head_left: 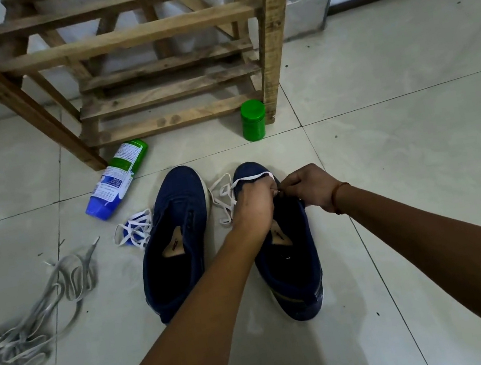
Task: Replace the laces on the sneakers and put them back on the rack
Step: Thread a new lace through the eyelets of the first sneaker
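both hands meet over the front of the sneaker on the right [292, 269]: the left hand [253, 202] curls its fingers round the white lace [251, 178] looping across the toe, the right hand [307, 187] pinches the same lace, and together they hide the eyelets. the other sneaker [177, 247] sits just beside it on the tile floor [418, 152], unlaced, a second white lace bundle [136, 231] touching it and a grey tangle of laces [32, 313] well apart. ahead stands the wooden rack [150, 70], a green jar [253, 120] upright by one leg, a blue-and-green bottle [117, 179] lying near the other.
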